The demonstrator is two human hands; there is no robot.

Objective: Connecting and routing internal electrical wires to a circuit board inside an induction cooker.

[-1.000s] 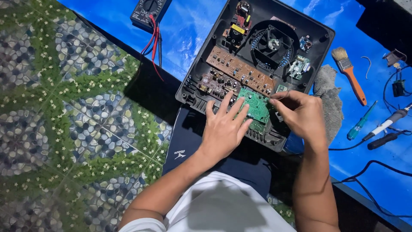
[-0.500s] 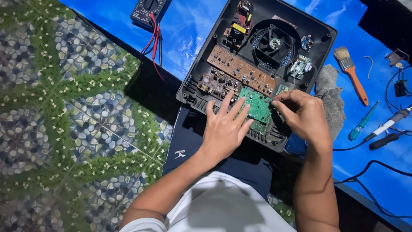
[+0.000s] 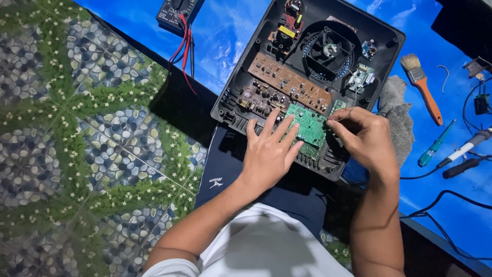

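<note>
An opened black appliance housing (image 3: 390,40) lies on a blue sheet, showing a round fan (image 3: 328,51), a brown circuit board (image 3: 289,82) and a green circuit board (image 3: 307,125) near its front edge. My left hand (image 3: 266,154) lies flat with fingers spread, the fingertips resting on the green board's left side. My right hand (image 3: 366,141) is at the board's right edge. Its thumb and fingers are pinched together on what looks like a thin wire (image 3: 353,100) coming from a small board above.
A multimeter (image 3: 177,13) with red and black leads lies at the top left. Right of the housing are a grey cloth (image 3: 397,110), an orange-handled brush (image 3: 423,87), a green screwdriver (image 3: 433,149), a soldering iron (image 3: 469,149) and black cables. Patterned floor lies to the left.
My right hand's fingers have shifted slightly at the green board's right edge. My left hand has stayed spread on the board.
</note>
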